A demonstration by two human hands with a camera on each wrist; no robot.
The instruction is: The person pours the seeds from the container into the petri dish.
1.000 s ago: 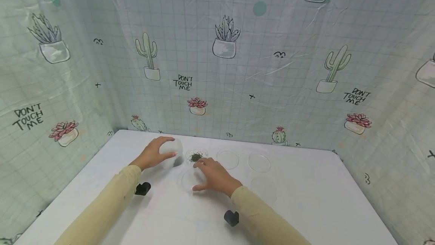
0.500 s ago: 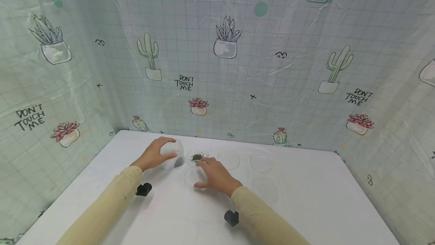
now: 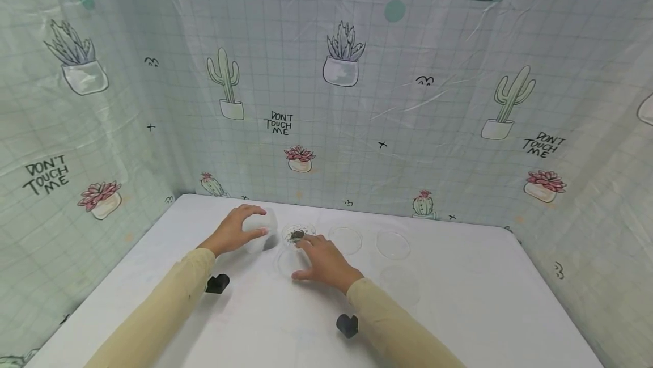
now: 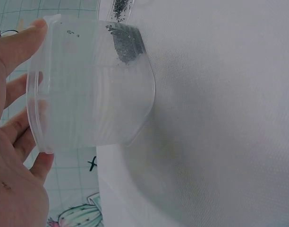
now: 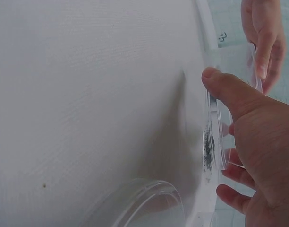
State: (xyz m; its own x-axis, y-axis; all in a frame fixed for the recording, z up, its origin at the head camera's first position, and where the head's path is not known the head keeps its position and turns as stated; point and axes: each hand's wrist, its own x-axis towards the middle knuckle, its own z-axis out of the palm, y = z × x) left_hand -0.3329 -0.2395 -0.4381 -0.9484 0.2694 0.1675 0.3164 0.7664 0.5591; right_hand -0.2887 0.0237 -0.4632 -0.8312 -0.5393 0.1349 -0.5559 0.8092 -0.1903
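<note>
Head view: a person in tan sleeves (image 3: 153, 308) works with both bare hands at a white table (image 3: 484, 300). The landmark is a small clear dish (image 3: 311, 231) holding a loose heap of dark green flakes (image 3: 297, 235), some scattered towards its rim.

Just left of the dish, the left hand (image 3: 230, 233) holds a translucent tub (image 3: 262, 222), thumb on one side of the rim and fingers on the other. The left wrist view shows more flakes gathered in a bottom corner of the tub, on the side towards the dish, and a few clinging near the rim.

Just in front of the dish, on the person's side, the right hand (image 3: 329, 263) curves its thumb and fingers round a see-through round piece (image 3: 285, 263); whether it is a lid or a shallow vessel cannot be told.

Right of the dish, in the same row, lie a clear ring-edged round (image 3: 345, 241) and, farther along, a matching round (image 3: 393, 245). A fainter disc (image 3: 399, 286) lies right of the dish and nearer the person.

Behind the dish hangs a pale green gridded backdrop (image 3: 380, 113) printed with potted cacti and "DON'T TOUCH ME".
</note>
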